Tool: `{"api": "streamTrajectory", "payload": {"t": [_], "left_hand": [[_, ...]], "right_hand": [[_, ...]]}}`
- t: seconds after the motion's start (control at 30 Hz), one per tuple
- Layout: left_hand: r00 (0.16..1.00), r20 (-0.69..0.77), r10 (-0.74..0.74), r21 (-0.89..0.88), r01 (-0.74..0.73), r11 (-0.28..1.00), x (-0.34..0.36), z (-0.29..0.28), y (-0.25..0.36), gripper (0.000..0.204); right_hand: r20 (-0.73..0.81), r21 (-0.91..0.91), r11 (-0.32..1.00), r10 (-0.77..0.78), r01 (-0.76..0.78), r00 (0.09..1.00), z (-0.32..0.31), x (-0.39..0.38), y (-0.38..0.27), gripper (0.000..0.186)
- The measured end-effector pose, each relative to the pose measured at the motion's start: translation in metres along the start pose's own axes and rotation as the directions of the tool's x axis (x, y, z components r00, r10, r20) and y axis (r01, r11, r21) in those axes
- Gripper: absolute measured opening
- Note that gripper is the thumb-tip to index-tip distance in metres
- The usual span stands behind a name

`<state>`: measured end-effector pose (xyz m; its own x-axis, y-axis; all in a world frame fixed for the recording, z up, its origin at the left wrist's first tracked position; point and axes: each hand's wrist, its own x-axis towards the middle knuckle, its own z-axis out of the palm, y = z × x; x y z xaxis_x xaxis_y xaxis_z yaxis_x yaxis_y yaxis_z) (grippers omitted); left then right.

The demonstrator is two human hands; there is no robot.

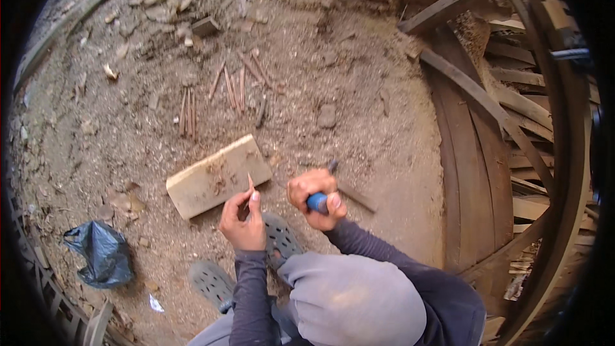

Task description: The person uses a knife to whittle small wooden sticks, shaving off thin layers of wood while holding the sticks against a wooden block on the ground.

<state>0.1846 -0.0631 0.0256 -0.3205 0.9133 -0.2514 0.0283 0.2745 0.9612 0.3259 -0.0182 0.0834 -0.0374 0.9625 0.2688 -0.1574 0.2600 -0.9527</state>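
My left hand (pixel 243 222) pinches a thin, pointed sliver of wood (pixel 250 182) between thumb and fingertips, tip upward. It is over the near edge of a pale wooden block (pixel 204 180) lying on the ground, with brown shavings (pixel 220 181) on top. To the right, my right hand (pixel 316 197) is closed round a blue-handled tool (pixel 317 203); its working end cannot be made out. A dark narrow piece (pixel 332 166) shows just beyond that fist. A flat grey-brown strip (pixel 357 197) lies beside it; whether it belongs to the tool is unclear.
Several reddish-brown sticks (pixel 229 88) lie beyond the block, with a short dark piece (pixel 261 111) nearby. A black plastic bag (pixel 99 254) rests at left. Wooden boards (pixel 471 173) and a slatted frame (pixel 567 154) line the right. My grey-trousered knee (pixel 355 298) and clogs (pixel 213 284) are close below.
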Motion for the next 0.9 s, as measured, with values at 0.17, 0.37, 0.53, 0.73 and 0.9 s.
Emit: {"api": "streamTrajectory", "payload": {"t": [0.17,0.37,0.53,0.73,0.9], "left_hand": [[0.998,-0.015,0.055,-0.067,-0.056,0.996,-0.001,0.001,0.015,0.012],[0.986,-0.111,0.128,-0.201,-0.148,0.968,-0.009,-0.023,0.058,0.014],[0.976,-0.105,0.189,-0.359,-0.214,0.908,-0.027,-0.018,0.087,0.015],[0.843,-0.278,0.461,-0.483,-0.537,0.691,-0.059,-0.063,0.177,0.012],[0.705,-0.409,0.579,-0.658,-0.668,0.348,-0.115,-0.105,0.255,0.008]], "right_hand": [[-0.067,-0.108,0.994,0.008,-0.016,0.998,-0.011,-0.014,-0.026,0.080],[-0.143,-0.158,0.987,-0.047,0.024,0.989,-0.009,-0.031,-0.055,0.077],[-0.348,-0.082,0.976,-0.217,0.200,0.912,-0.019,-0.050,-0.070,0.076],[-0.229,-0.362,0.878,-0.410,0.314,0.883,-0.026,-0.036,-0.148,0.076],[-0.155,-0.527,0.721,-0.601,0.449,0.784,-0.021,-0.042,-0.218,0.067]]}}
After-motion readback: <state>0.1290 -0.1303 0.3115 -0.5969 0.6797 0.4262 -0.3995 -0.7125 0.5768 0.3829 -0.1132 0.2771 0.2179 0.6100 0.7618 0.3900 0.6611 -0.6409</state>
